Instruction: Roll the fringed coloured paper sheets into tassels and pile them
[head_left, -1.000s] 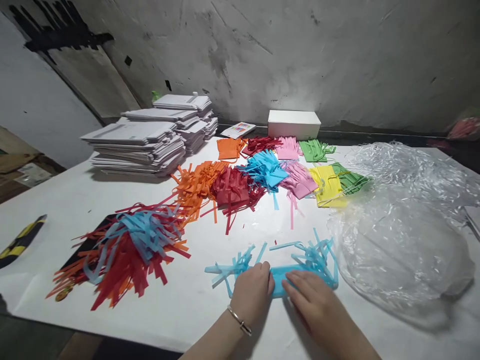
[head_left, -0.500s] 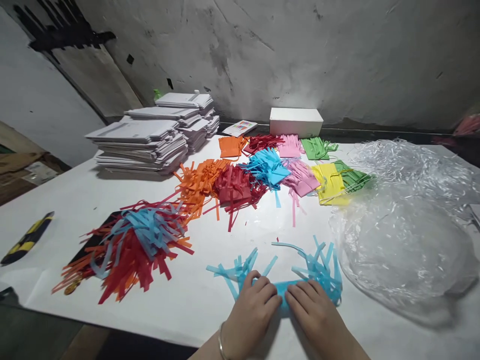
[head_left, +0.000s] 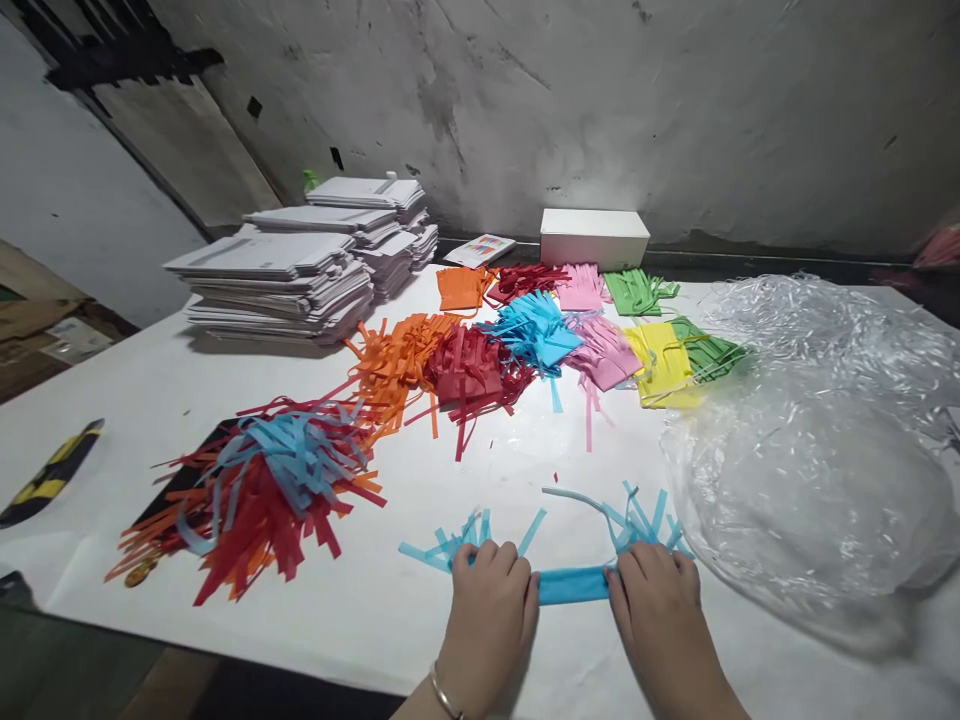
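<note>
Paper strip [head_left: 574, 586] low in the frame, bundles [head_left: 469, 370] behind it, heap [head_left: 266, 495] left, bag [head_left: 810, 500] right!
Here on the tabletop [head_left: 360, 620], lower centre, the left hand [head_left: 491, 600] covers the strip's left part, the right hand [head_left: 656, 605] its right, with fringe [head_left: 641, 520] poking out beyond both. Swing left: there's the heap, and behind it, upper left, the stacks of card [head_left: 274, 285]. Mid-frame, the bundles sit in two rough rows; past them, a flat card [head_left: 480, 251] lies left of a box [head_left: 592, 240], the wall [head_left: 675, 110] behind. The bag spreads down the right side, just beside the rightmost bundles.
</note>
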